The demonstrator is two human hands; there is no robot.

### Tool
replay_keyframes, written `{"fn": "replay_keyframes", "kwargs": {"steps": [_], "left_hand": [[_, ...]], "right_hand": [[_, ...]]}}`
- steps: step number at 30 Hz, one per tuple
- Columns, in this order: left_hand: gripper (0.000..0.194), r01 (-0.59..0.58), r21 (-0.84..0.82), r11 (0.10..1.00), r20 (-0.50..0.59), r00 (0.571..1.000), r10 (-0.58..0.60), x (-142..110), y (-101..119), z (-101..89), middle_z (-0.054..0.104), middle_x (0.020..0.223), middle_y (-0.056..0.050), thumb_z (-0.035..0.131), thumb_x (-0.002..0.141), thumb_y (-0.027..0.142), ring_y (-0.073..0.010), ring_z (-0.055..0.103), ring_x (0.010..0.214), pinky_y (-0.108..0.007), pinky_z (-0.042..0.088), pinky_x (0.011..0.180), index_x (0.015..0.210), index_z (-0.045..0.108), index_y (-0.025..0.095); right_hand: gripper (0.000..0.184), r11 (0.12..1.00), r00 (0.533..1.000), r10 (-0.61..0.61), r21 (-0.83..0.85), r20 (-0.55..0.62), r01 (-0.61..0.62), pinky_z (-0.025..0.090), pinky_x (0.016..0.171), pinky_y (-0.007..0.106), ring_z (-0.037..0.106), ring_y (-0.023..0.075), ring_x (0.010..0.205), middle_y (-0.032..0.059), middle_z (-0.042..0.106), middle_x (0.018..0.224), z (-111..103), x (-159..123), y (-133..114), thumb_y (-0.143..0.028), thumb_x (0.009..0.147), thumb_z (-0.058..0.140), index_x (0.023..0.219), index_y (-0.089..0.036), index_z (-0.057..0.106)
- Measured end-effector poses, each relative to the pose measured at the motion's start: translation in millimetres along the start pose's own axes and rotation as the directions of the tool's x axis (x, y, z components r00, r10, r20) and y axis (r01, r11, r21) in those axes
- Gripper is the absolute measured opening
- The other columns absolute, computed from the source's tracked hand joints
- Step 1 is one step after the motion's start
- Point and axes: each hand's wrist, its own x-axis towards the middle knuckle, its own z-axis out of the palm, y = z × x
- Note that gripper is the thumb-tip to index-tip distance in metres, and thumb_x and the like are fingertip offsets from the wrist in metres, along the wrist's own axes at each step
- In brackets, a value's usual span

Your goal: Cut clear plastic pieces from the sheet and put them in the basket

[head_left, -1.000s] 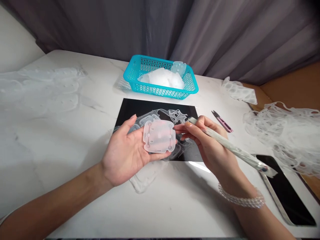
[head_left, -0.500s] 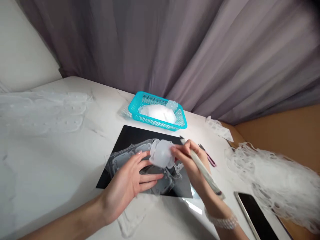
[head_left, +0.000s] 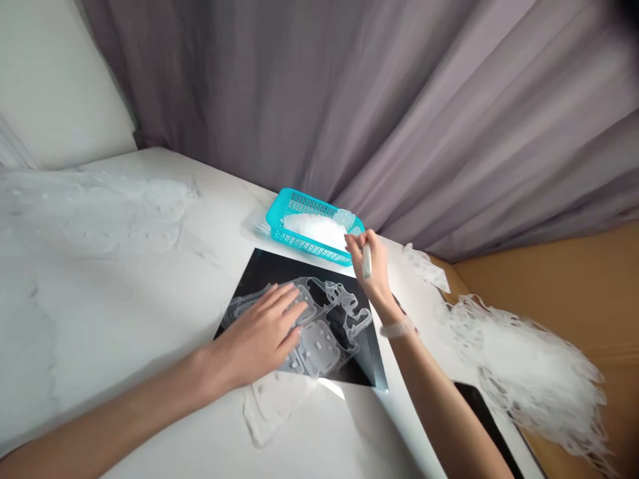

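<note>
My left hand [head_left: 269, 322] lies palm down with its fingers stretched out over a translucent moulded sheet [head_left: 319, 346]. That sheet, with cut-out gaps and small raised bumps, rests on a black mat [head_left: 249, 273]. At the right end of a turquoise basket [head_left: 277, 213], my right hand [head_left: 370, 263] is closed around a pale pen-shaped tool [head_left: 367, 261], whose tip is hidden. Its fingertips are at the basket's rim; whether they also hold a translucent piece I cannot make out. Inside the basket lie a white heap [head_left: 317, 228] and a clear piece [head_left: 344, 217].
Stacked translucent sheets [head_left: 100, 209] lie at the left. A tangled heap of clear trimmings [head_left: 524, 366] is at the right, beside a dark phone [head_left: 482, 419] partly behind my forearm. A small clear scrap [head_left: 426, 266] lies near the grey curtain [head_left: 279, 100].
My right hand has moved up and away from the mat to the basket, taking the pen-shaped tool along. The translucent piece between my hands is gone from there. My left hand has flattened onto the sheet.
</note>
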Motion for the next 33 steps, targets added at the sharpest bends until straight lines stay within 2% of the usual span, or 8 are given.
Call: {"fn": "replay_keyframes", "kwargs": {"steps": [3,7,12,17,20,23,26,33], "left_hand": [[0.044,-0.137,0.335,0.932,0.009,0.990,0.142,-6,-10,11.3,0.047,0.151,-0.019,0.041,0.100,0.028,-0.0327,0.034,0.146,-0.057,0.022,0.121,0.139,0.053,0.012],[0.048,-0.165,0.458,0.873,0.033,0.985,0.169,-9,-16,27.4,0.040,0.157,-0.018,0.036,0.103,0.034,-0.0317,0.032,0.148,-0.057,0.024,0.120,0.148,0.044,0.017],[0.054,-0.143,0.496,0.856,0.047,0.989,0.138,6,-7,41.5,0.033,0.160,-0.021,0.037,0.102,0.038,-0.0335,0.028,0.149,-0.060,0.023,0.118,0.152,0.038,0.019],[0.055,-0.074,0.479,0.875,0.032,0.997,0.066,27,13,55.1,0.032,0.159,-0.023,0.040,0.101,0.038,-0.0355,0.032,0.148,-0.060,0.026,0.116,0.151,0.039,0.017],[0.057,-0.070,0.462,0.884,0.022,0.997,0.068,24,11,52.1,0.034,0.159,-0.021,0.041,0.101,0.037,-0.0343,0.034,0.146,-0.055,0.029,0.117,0.152,0.038,0.013],[0.055,-0.130,0.465,0.876,0.030,0.991,0.131,7,-1,42.2,0.042,0.155,-0.020,0.040,0.101,0.038,-0.0335,0.038,0.144,-0.050,0.030,0.117,0.147,0.044,0.008],[0.051,-0.179,0.461,0.869,0.003,0.980,0.200,-8,-11,33.4,0.047,0.151,-0.020,0.040,0.102,0.037,-0.0340,0.041,0.142,-0.049,0.029,0.118,0.141,0.050,0.007],[0.042,-0.196,0.364,0.911,-0.028,0.975,0.221,-12,-11,23.2,0.053,0.144,-0.024,0.052,0.096,0.036,-0.0367,0.045,0.139,-0.048,0.036,0.115,0.127,0.059,0.009]], "right_hand": [[0.035,0.992,0.996,0.049,-0.116,0.076,-0.040,0.039,0.062,0.028,0.051,0.0135,0.062,-0.0017,0.056,0.070,-29,-55,1,-0.038,0.090,0.058,0.074,-0.025,0.030],[0.034,0.972,0.960,0.117,-0.229,0.256,-0.058,0.043,0.062,0.029,0.056,0.0156,0.065,0.0042,0.066,0.087,-43,-96,7,-0.042,0.089,0.059,0.078,-0.026,0.031],[0.017,0.955,0.935,0.064,-0.293,0.349,0.044,0.036,0.059,0.028,0.043,0.0152,0.057,-0.0020,0.052,0.066,-46,-87,22,-0.025,0.090,0.046,0.075,-0.025,0.037],[0.022,0.927,0.976,0.092,-0.374,0.197,-0.012,0.036,0.062,0.033,0.045,0.0194,0.062,0.0007,0.049,0.066,-74,-62,41,-0.036,0.089,0.054,0.076,-0.025,0.040],[0.028,0.920,0.986,0.139,-0.380,0.093,-0.094,0.041,0.062,0.034,0.052,0.0202,0.063,0.0035,0.056,0.073,-85,-63,33,-0.048,0.098,0.041,0.086,-0.023,0.047],[0.045,0.966,0.969,0.219,-0.161,0.115,-0.200,0.050,0.064,0.033,0.061,0.0193,0.070,0.0045,0.061,0.084,-75,-79,9,-0.052,0.103,0.021,0.112,-0.023,0.053],[0.049,0.945,0.933,0.286,0.099,0.218,-0.312,0.055,0.070,0.035,0.064,0.0182,0.073,0.0038,0.063,0.088,-49,-96,-17,-0.057,0.101,0.031,0.126,-0.023,0.058],[0.043,0.915,0.854,0.294,0.131,0.428,-0.381,0.058,0.084,0.042,0.073,0.0255,0.088,0.0083,0.077,0.092,-6,-113,-35,-0.049,0.093,0.060,0.123,-0.019,0.069]]}}
